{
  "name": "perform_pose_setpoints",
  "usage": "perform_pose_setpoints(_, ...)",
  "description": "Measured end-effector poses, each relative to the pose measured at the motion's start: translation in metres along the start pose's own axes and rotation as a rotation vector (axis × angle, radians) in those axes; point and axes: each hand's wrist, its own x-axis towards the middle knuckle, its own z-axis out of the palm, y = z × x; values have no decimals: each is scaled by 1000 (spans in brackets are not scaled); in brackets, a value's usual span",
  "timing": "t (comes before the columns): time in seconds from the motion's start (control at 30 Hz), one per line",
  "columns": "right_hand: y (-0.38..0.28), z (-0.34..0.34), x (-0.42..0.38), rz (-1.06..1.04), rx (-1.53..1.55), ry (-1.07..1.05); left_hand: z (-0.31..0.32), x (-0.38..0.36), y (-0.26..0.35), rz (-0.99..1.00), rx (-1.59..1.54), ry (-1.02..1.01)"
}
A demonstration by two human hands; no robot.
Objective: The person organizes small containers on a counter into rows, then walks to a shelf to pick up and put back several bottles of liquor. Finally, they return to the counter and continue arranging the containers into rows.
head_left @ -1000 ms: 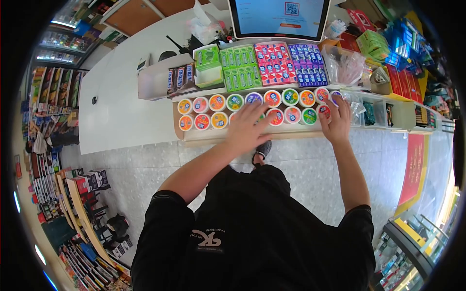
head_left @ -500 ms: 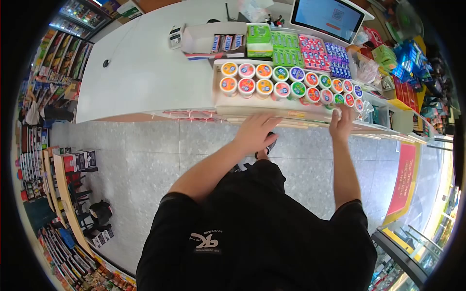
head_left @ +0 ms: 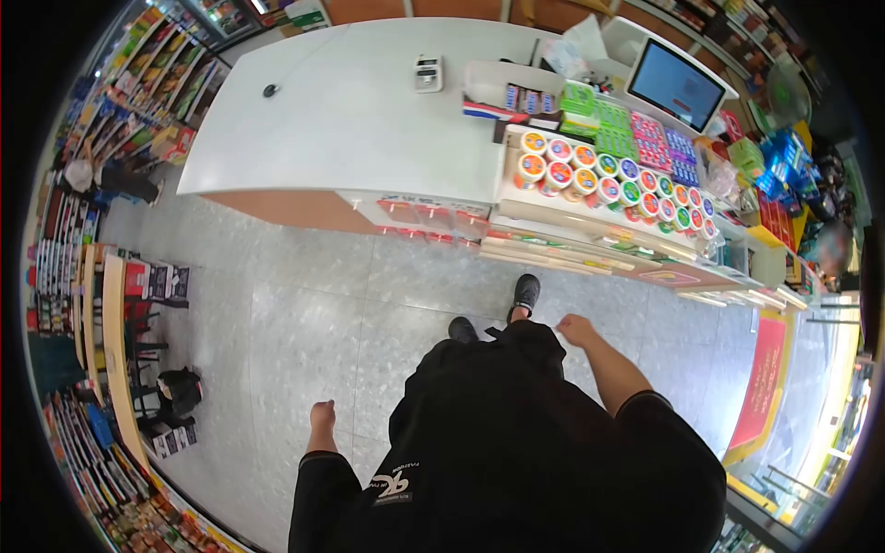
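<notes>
Two rows of lidded tubs [head_left: 558, 175] stand lids-up in the tray [head_left: 551, 205] beside the counter [head_left: 350, 111], probably so their labels read from above. Well apart from them, your right hand [head_left: 575, 330] curls narrow, nothing visible in it; you hang your left hand [head_left: 323, 415] low, its grip unclear.

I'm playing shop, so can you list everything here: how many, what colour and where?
tubs: about twenty, bright lids, counter's front edge
little packs: many, green, pink and purple, behind tubs
chocolate bars: a few, brown, beside packs
screen: one, bluish, back right
counter: one, white, ahead
small machine: one, white, on counter
shelf goods: too many to count, mixed colours, left
other person: one, dark trousers, far left
shoes: two, black, on grey floor
left hand: one, bare, lower left
right hand: one, bare, near shoes
</notes>
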Motion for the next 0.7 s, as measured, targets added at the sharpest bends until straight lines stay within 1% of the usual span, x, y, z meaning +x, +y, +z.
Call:
perform_pose_setpoints(0.03, 6, -6, 7, 135, -22, -17, 16, 9, -15, -12, -15, 2)
perform_pose_setpoints(0.07, 6, -10, 10, 122, -37, -18, 32, 18, -25, 23, -73, 28)
perform_pose_setpoints(0.1, 5, -11, 11, 215, -14, 53, 49, 26, -34, 58, -128, 53)
perform_pose_setpoints(0.13, 2, -13, 13, 308, 13, 124, 80, 31, -38, 11, -183, 26)
perform_pose_setpoints(0.17, 0, -10, 22, 259, -16, 47, 97, -4, -6, -90, -199, -90)
perform_pose_setpoints(0.2, -12, -9, 25, 255, -23, 43, 114, -38, 25, -72, -291, -198)
perform_pose_setpoints(0.23, -30, -3, 28, 178, -29, -10, 129, -62, 55, -51, -211, -324)
perform_pose_setpoints(0.27, -50, 2, 29, 104, -35, -63, 167, -52, 54, 452, -56, -349)
perform_pose_setpoints(0.33, -92, 16, 29, 11, -14, -138, 171, -74, 84, 507, 165, -296)
perform_pose_setpoints(0.37, -111, 28, 32, 13, -20, -144, 134, -100, 117, 435, 133, -294)
perform_pose_setpoints(0.4, -127, 43, 35, 37, 30, -88, 102, -122, 141, 358, 101, -293)
perform_pose_setpoints(0.43, -137, 51, 38, 60, 81, -32, 102, -100, 126, 374, 108, -399)
perform_pose_setpoints(0.47, -143, 53, 43, 60, 78, -40, 104, -76, 108, 363, 100, -439)
perform_pose_setpoints(0.53, -159, 51, 62, -92, 1, -75, 112, -25, 68, 204, -54, -407)
perform_pose_setpoints(0.57, -168, 44, 72, -89, 7, -76, 102, -15, 64, 156, -93, -328)
perform_pose_setpoints(0.6, -177, 35, 80, -124, -27, -151, 93, -4, 59, 155, -85, -330)
perform_pose_setpoints(0.63, -182, 29, 87, -161, -60, -226, 85, 8, 55, 112, -123, -297)
perform_pose_setpoints(0.67, -186, 28, 94, -162, -57, -227, 79, 20, 53, 71, -165, -259)
perform_pose_setpoints(0.7, -184, 30, 109, -160, -73, -194, 71, 31, 53, 94, -149, -271)
